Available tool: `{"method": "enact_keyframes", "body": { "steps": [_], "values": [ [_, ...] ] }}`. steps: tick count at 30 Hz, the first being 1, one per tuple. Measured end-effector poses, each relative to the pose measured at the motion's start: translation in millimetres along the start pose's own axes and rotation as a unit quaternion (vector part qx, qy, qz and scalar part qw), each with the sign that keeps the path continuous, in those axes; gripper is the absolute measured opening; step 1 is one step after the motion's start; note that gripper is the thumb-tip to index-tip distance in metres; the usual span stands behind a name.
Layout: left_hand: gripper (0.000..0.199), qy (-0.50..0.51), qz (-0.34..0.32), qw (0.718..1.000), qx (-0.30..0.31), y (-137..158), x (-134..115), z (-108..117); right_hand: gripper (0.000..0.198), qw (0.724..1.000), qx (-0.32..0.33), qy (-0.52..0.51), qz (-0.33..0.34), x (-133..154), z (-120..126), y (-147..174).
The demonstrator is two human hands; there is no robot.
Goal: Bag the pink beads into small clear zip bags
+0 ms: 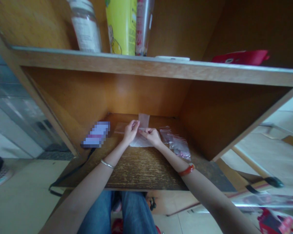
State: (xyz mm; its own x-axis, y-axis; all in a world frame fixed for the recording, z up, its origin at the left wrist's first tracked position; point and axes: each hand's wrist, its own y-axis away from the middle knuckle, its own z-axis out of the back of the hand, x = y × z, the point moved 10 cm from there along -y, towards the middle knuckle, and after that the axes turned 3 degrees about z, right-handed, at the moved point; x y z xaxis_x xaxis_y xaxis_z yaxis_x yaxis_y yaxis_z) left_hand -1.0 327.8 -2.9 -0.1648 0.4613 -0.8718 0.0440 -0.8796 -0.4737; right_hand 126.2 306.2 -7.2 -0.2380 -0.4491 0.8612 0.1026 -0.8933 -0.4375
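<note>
My left hand [131,132] and my right hand [151,136] are close together over the desk, both with fingers pinched. What sits between the fingertips is too small to make out. Below them a white sheet [139,142], like tissue or paper, lies on the wood, partly covered by my hands. A clear plastic bag [144,120] lies just beyond my fingers, and another flat clear piece [120,127] is left of my left hand. Right of my right hand are small zip bags [165,132]; a nearer zip bag [182,150] holds small pinkish pieces.
A phone [96,134] with a dark strap [74,173] rests at the desk's left. The worn desktop [141,172] is enclosed by wooden side walls. Overhead, a shelf [127,65] carries a jar [86,29], a yellow container [122,27] and a red pouch [241,58].
</note>
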Motion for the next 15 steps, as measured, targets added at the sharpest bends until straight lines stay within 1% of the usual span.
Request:
{"method": "enact_keyframes", "body": {
  "steps": [3,5,8,12,15],
  "values": [
    [0.033,-0.003,-0.008,1.0,-0.002,0.1,-0.9,0.6,0.055,1.0,0.016,0.007,0.0,11.4,-2.6,2.3],
    [0.033,-0.019,-0.021,1.0,-0.013,-0.1,-2.6,3.3,0.048,1.0,0.017,0.002,-0.002,14.4,-1.8,2.8],
    [0.032,-0.085,-0.036,0.994,-0.052,0.4,-6.1,12.0,0.034,1.0,0.013,-0.025,-0.012,10.0,0.0,2.2],
    [0.033,-0.221,-0.011,0.97,-0.103,2.3,-7.9,25.2,0.021,0.998,-0.019,-0.05,-0.023,-4.0,4.9,0.4],
    [0.033,-0.297,0.015,0.945,-0.133,3.3,-8.8,35.2,0.017,0.999,-0.053,0.007,-0.001,-6.0,11.3,0.3]
  ]
}}
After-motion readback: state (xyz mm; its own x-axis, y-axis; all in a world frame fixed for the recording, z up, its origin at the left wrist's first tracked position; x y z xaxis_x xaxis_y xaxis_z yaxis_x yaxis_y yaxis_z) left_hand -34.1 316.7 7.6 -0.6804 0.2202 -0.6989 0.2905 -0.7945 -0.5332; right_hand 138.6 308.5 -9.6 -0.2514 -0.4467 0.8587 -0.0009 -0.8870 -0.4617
